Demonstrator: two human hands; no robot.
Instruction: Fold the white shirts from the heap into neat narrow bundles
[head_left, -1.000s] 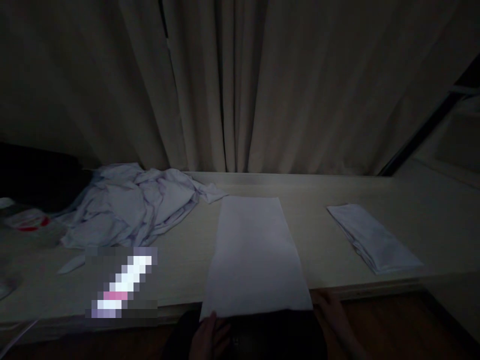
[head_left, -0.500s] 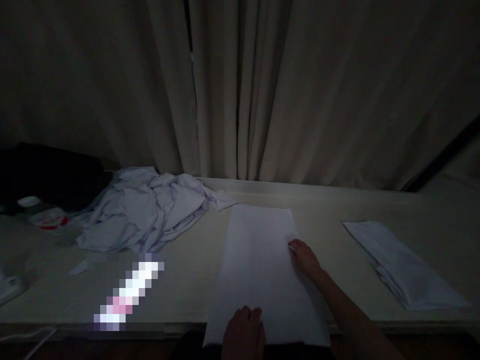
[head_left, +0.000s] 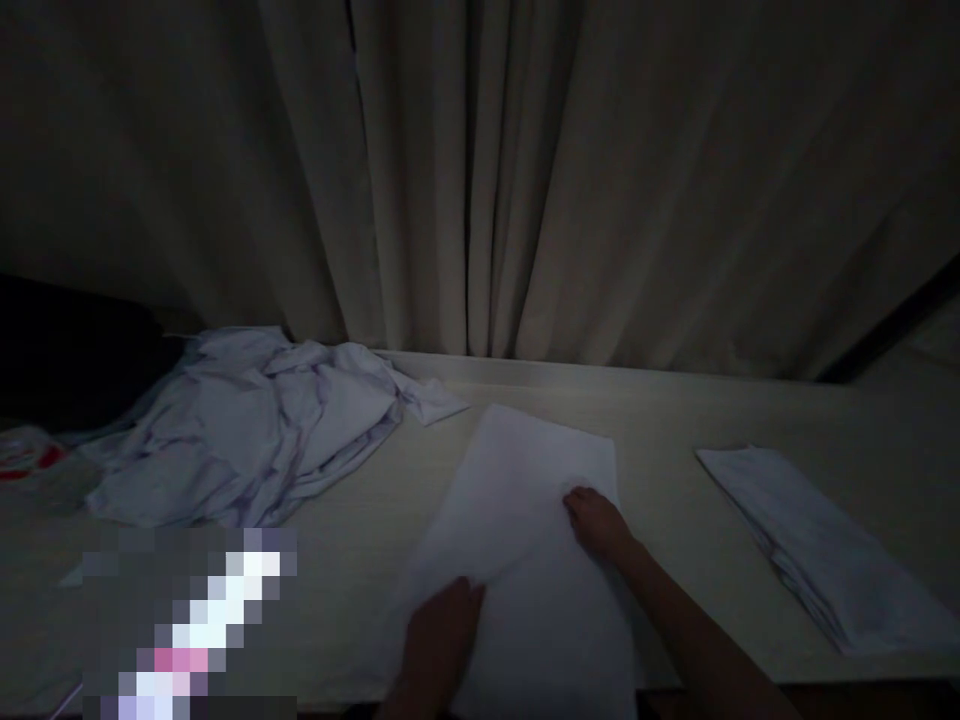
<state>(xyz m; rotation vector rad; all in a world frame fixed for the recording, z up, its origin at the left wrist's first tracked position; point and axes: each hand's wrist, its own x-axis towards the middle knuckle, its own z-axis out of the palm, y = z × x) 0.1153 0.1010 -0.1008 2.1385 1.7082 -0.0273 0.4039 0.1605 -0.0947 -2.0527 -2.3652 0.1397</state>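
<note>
A long folded white cloth (head_left: 517, 500) lies on the table in front of me, turned slightly, its far end toward the curtain. My left hand (head_left: 442, 635) is at its near left part, fingers curled down onto the fabric. On the right side, my right hand (head_left: 596, 522) pinches the cloth with bent fingers. A faint crease runs across the fabric between the two hands. The light is dim, and the left hand's fingertips are partly hidden.
A crumpled heap of white cloth (head_left: 277, 425) lies to the left, beside a dark bundle (head_left: 75, 350) and a clear plastic item with a red label (head_left: 30, 452). Another folded white cloth (head_left: 817, 540) rests at the right. Curtains (head_left: 495, 180) hang behind the table (head_left: 660, 420).
The middle cloth has turned, its far end shifting right. My left hand has moved left and a little farther up the cloth; my right hand has shifted slightly left. The view has tilted slightly.
</note>
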